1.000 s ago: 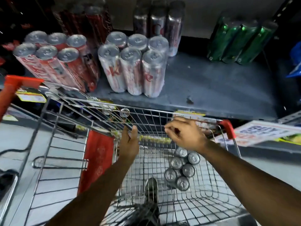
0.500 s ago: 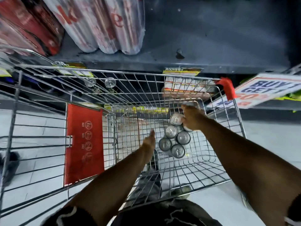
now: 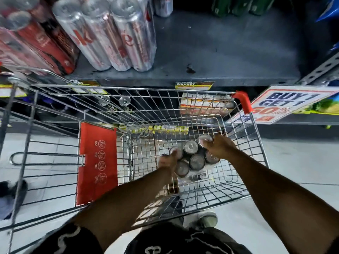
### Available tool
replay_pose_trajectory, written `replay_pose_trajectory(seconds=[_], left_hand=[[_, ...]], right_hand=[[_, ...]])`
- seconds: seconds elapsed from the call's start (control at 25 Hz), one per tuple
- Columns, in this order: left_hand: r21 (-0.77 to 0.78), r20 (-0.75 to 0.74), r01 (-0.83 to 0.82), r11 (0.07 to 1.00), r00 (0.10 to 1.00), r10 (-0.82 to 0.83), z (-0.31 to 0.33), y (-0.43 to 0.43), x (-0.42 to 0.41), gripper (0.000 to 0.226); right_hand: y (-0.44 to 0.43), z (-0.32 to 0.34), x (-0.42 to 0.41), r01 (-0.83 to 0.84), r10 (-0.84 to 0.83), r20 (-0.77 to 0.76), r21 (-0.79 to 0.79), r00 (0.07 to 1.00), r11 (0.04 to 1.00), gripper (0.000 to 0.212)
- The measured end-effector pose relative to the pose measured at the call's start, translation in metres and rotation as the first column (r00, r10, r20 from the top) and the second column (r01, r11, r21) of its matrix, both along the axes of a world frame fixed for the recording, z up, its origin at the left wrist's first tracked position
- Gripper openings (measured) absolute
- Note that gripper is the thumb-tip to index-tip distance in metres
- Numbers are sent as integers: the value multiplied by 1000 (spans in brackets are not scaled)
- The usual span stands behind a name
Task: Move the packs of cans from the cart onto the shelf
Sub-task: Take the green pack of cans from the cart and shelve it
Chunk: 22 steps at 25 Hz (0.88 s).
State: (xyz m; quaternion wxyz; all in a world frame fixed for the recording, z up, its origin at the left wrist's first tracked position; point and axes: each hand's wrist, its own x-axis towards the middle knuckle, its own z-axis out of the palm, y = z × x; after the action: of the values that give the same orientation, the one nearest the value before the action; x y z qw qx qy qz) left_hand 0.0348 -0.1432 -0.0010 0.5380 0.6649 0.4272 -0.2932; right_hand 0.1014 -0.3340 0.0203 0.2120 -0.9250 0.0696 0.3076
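Both hands down inside the wire shopping cart (image 3: 183, 107), left hand (image 3: 167, 160) and right hand (image 3: 220, 147) clamped on opposite sides of the shrink-wrapped pack of silver-topped cans (image 3: 192, 158), pack low in the basket, grey metal shelf (image 3: 229, 52) above holding silver and red packs.

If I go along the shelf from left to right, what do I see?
Red pack of cans → silver pack of cans → bare grey shelf → green cans.

Bare shelf (image 3: 229, 44) right of silver pack (image 3: 110, 33); cart wires (image 3: 165, 99) around.
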Motion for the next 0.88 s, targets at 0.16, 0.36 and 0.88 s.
replay_pose_trajectory(seconds=[0.16,0.36,0.88], left_hand=[[251,237,205,946,934,-265,73,17,36,40],[363,513,274,891,739,-436,178,34,75,43],[483,660,-38,875,671,-336,296,5,206,40]], right_hand=[[-3,56,-4,-31,25,160,35,987,999,71],[-14,143,7,87,-223,390,337,894,938,52],[1,255,137,182,-466,558,488,687,854,45]])
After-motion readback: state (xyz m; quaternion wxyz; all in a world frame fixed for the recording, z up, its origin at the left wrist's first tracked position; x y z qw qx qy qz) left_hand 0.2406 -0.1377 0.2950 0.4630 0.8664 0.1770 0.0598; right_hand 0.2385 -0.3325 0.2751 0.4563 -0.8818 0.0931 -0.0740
